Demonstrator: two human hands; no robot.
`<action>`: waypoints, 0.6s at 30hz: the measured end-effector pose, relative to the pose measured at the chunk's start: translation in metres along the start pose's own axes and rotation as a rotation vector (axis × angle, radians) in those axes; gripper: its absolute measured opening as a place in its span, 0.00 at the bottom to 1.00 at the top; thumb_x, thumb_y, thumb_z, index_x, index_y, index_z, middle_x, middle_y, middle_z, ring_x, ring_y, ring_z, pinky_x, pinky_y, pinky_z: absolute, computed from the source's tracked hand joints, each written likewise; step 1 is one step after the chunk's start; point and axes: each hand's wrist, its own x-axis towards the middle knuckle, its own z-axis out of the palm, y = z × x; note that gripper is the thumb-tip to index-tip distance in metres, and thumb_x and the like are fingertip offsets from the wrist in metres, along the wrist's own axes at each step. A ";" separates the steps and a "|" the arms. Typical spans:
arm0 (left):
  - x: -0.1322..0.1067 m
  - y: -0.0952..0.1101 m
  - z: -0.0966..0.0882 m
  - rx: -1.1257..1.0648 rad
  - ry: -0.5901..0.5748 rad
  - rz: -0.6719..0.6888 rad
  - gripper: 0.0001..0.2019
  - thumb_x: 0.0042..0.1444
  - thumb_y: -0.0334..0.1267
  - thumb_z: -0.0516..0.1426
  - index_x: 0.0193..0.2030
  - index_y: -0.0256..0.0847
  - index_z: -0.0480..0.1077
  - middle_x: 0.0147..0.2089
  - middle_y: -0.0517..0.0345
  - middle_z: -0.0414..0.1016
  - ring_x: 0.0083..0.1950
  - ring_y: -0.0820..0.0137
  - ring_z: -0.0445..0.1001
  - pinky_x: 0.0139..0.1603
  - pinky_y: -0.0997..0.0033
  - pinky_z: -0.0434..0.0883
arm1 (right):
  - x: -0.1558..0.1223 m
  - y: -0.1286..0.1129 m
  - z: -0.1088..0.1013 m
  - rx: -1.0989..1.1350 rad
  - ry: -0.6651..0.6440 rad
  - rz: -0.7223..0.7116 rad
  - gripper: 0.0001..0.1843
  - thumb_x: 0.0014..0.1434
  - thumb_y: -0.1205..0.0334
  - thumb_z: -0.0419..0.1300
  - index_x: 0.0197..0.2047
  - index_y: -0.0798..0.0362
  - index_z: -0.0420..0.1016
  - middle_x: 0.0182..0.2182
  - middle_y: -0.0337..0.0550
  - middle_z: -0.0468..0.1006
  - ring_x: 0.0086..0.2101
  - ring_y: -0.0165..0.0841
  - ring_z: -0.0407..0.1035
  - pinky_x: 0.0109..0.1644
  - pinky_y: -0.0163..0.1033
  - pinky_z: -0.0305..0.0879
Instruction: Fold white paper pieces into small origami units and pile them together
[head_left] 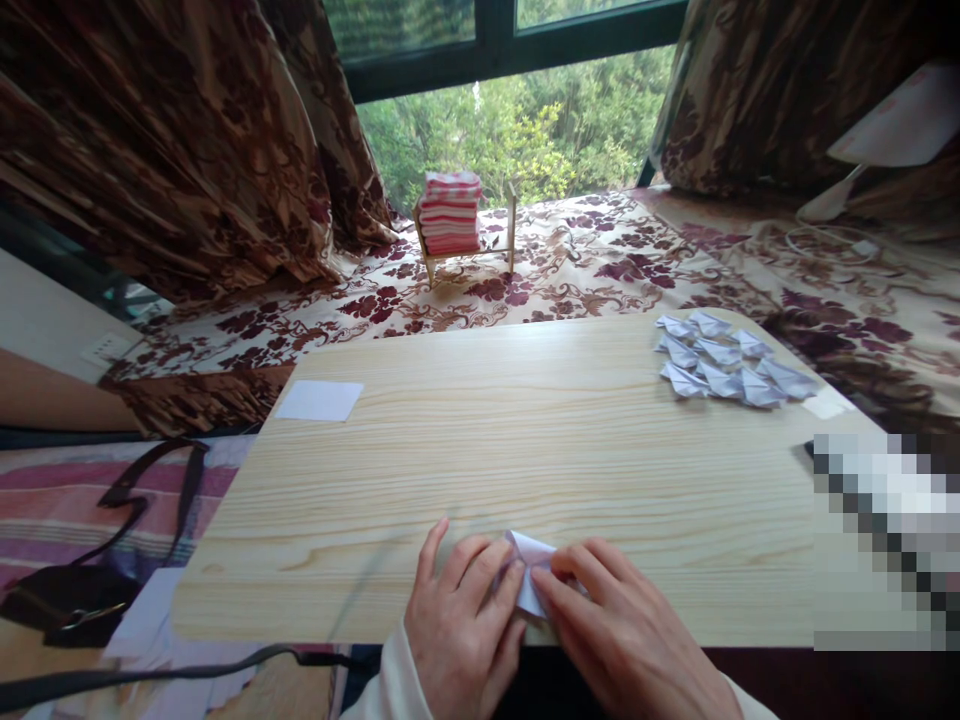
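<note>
Nearest, at six o'clock on the wooden tabletop, two hands work on one folded paper. The left hand has its fingers closed over the paper's left part, the little finger raised. The right hand is pinched on the right part, thumb and fingers together, and the two hands' fingertips almost meet. At eight o'clock, off the table, lie one dark bag and some loose white sheets, overlapping too much to count. At ten o'clock on the table is one flat white rectangle of paper, well apart from the hands. At two o'clock sits a cluster of folded white pieces; I count about nine, though they overlap, with one flat pale slip just beside them. Beyond the table, at twelve, one small rack bears one stack of red-and-white cloths. Farther off stand one lamp, between one and two, and one window at twelve.
</note>
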 end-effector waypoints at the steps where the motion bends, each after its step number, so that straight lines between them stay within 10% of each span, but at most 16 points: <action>1: 0.000 0.000 0.000 0.005 -0.002 0.004 0.14 0.58 0.34 0.49 0.45 0.39 0.72 0.48 0.52 0.76 0.51 0.62 0.67 0.64 0.46 0.45 | -0.001 0.000 0.000 0.001 -0.001 0.000 0.10 0.62 0.70 0.48 0.39 0.55 0.71 0.33 0.46 0.71 0.33 0.36 0.63 0.37 0.40 0.64; 18: 0.005 0.003 -0.003 0.013 -0.043 0.031 0.14 0.60 0.33 0.48 0.48 0.36 0.71 0.44 0.53 0.76 0.49 0.64 0.68 0.66 0.49 0.42 | -0.009 0.003 0.005 -0.198 -0.019 -0.102 0.17 0.61 0.72 0.48 0.50 0.56 0.70 0.39 0.51 0.72 0.36 0.39 0.62 0.40 0.43 0.63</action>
